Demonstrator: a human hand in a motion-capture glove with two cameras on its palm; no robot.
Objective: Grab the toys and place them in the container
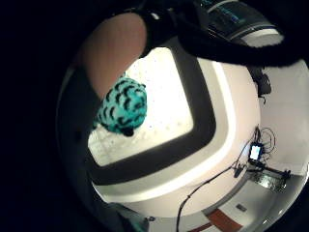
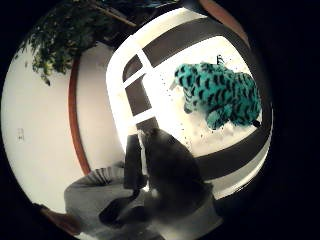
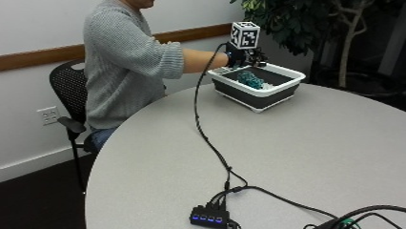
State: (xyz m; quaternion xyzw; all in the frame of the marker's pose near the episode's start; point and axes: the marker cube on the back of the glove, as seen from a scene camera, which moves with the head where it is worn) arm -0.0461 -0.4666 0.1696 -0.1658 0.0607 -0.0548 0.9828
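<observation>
My right hand (image 3: 244, 56) above the tub (image 3: 279, 98); teal toy (image 3: 250, 79) inside it; can't tell my grip state.

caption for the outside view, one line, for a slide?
Seated person's gloved right hand hovers above the white-and-dark container on the round table, teal striped plush toy inside.

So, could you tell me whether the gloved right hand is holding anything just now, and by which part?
It cannot be told. The right hand is above the container, and the teal striped toy is inside it; no finger contact shows.
</observation>
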